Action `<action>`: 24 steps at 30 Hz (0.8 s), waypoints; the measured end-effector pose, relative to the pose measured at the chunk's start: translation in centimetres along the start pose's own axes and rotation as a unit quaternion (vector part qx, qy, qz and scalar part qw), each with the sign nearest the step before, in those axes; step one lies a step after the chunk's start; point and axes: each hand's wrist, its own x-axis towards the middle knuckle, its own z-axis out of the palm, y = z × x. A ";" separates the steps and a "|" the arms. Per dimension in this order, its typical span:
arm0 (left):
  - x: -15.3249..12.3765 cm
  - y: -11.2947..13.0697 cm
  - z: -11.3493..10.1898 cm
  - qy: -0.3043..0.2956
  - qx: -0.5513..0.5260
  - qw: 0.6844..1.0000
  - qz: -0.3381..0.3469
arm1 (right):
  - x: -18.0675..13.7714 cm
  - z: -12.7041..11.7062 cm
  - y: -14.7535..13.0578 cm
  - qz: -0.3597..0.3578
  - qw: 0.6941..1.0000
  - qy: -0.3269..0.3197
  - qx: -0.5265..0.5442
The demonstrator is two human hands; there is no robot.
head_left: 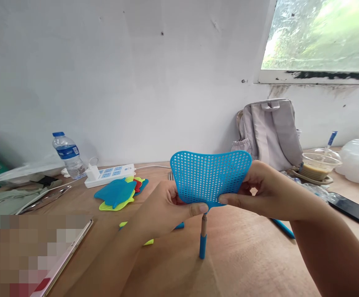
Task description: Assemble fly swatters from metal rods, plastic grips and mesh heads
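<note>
We see both hands gripping a blue perforated plastic fly-swatter head, held upright above the wooden table with its short stem, wooden above and blue at the bottom, pointing straight down, the tip at or just over the tabletop. Our left hand clasps the lower left edge of the mesh, thumb laid across the bottom toward the stem joint; our right hand clasps the lower right edge, its fingertip meeting the left thumb just above the stem. Behind the left hand, a stack of flat swatter heads in blue, yellow-green and red lies on the table, just in front of a white power strip. A clear plastic water bottle with a blue cap stands left of the strip. Against the wall to the right leans a grey fabric backpack, with a clear lidded plastic cup of beige liquid beside it.
</note>
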 end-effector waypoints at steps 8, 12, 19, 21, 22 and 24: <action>0.0 0.0 0.2 -0.007 -0.012 1.000 0.012 | -0.2 0.0 -0.3 0.002 0.999 0.005 -0.031; 0.1 0.0 0.2 -0.009 -0.026 1.000 0.014 | -0.3 0.1 -0.4 0.007 0.999 0.005 -0.039; -0.1 -0.2 0.4 0.003 -0.014 1.000 0.009 | -0.5 0.2 -0.6 0.008 0.999 0.011 -0.037; -0.2 -0.3 0.5 0.002 -0.016 1.000 0.017 | -0.5 0.2 -0.7 0.012 0.999 0.011 -0.041; -0.2 -0.3 0.5 0.003 -0.013 1.000 0.022 | -0.5 0.2 -0.8 0.013 0.999 0.011 -0.042; -0.2 -0.4 0.5 0.003 -0.008 0.999 0.036 | -0.5 0.4 -1.0 0.014 0.999 0.009 -0.044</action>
